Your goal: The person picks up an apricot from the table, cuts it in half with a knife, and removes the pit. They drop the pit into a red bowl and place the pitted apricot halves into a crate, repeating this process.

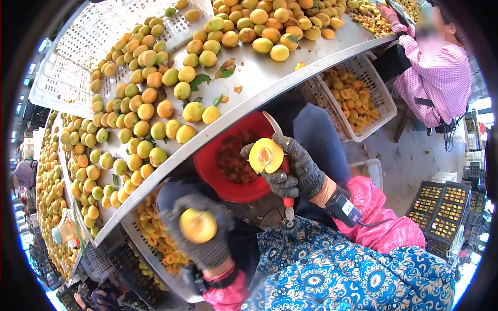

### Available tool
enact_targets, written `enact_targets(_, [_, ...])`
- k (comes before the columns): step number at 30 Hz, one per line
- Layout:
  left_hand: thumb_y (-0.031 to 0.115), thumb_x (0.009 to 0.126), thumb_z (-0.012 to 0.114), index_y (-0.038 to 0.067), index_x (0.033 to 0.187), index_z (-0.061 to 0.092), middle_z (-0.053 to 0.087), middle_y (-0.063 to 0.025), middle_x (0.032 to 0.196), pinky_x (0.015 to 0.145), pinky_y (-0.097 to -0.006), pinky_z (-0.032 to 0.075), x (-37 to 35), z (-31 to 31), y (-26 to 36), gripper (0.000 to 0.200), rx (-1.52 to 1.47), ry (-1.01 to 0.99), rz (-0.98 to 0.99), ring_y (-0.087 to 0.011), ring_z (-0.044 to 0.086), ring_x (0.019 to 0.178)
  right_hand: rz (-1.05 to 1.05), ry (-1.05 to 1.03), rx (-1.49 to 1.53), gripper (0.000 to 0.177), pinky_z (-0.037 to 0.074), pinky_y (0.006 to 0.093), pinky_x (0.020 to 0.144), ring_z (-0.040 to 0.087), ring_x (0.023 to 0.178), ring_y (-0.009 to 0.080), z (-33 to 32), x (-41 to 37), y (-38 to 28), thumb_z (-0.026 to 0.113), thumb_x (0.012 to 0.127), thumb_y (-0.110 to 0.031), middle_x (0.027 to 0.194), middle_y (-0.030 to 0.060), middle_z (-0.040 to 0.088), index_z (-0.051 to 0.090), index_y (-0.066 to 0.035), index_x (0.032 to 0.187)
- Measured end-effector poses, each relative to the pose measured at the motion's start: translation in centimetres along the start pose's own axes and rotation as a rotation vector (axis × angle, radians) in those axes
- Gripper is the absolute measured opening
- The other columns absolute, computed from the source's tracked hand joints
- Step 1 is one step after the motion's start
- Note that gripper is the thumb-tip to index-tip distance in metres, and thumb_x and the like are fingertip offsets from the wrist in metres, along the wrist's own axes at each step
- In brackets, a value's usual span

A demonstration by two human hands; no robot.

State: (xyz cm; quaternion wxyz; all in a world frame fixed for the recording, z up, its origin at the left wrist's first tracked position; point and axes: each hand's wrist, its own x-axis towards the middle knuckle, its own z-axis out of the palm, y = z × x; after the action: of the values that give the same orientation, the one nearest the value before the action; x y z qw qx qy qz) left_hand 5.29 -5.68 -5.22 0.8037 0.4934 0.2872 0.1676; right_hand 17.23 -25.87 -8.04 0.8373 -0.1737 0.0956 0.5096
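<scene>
grey knitted gloves [313, 179], rough and stained, cover both hands. the right hand [302, 168] has its fingers curled closed around a knife [285, 165], of smooth red handle and curved metal blade. its long axis runs steeply: the blade points out past the fingertips, toward the metal table [259, 78], and the handle's end comes out below the fingers, near the person's lap. the same fingers hold a half fruit [266, 157], round and moist, its cut face with brownish oval centre turned to the camera. the left hand [206, 252] is blurred; its fingers hold another yellow half [198, 226], cut face upward, but how tightly i cannot tell. beyond and between the fingers of both hands stands a red plastic bowl [206, 176], with soft brownish pieces inside.
</scene>
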Motion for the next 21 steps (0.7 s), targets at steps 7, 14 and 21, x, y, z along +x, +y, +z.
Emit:
enact_targets(7, [0.025,0.098,0.047,-0.002,0.111,0.057,0.061,-0.0124,0.103,0.084,-0.0322,0.047,-1.7,-9.2,7.0,0.032,0.554,0.114,0.457,-0.0198,0.058,0.094,0.08,0.023,-0.021,0.066,0.028,0.0175,0.03,0.035,0.033,0.0071,0.9,-0.6,0.7,0.045,0.094,-0.051,0.053,0.0039,0.05,0.041,0.001,0.133])
enact_targets(14, [0.025,0.099,0.044,-0.003,0.122,0.054,0.061,-0.0131,0.112,0.089,-0.0297,0.044,-3.0,-1.9,3.6,0.038,0.619,0.156,0.239,-0.0189,0.057,0.101,0.048,0.009,-0.414,0.05,0.039,0.0152,0.043,0.05,0.051,0.0043,5.1,-0.4,1.3,0.046,0.097,-0.04,0.084,0.0042,0.063,0.057,0.003,0.119])
enact_targets(21, [0.029,0.096,0.048,-0.006,0.123,0.049,0.057,-0.0149,0.119,0.095,-0.0353,0.043,-1.8,6.6,-3.8,0.044,0.073,-0.153,0.06,-0.0248,0.057,0.106,-0.126,0.2,-0.95,0.037,0.046,0.0227,0.051,0.057,0.059,0.0076,4.6,-0.5,2.1,0.058,0.092,-0.039,0.072,0.0037,0.065,0.068,-0.005,0.1])
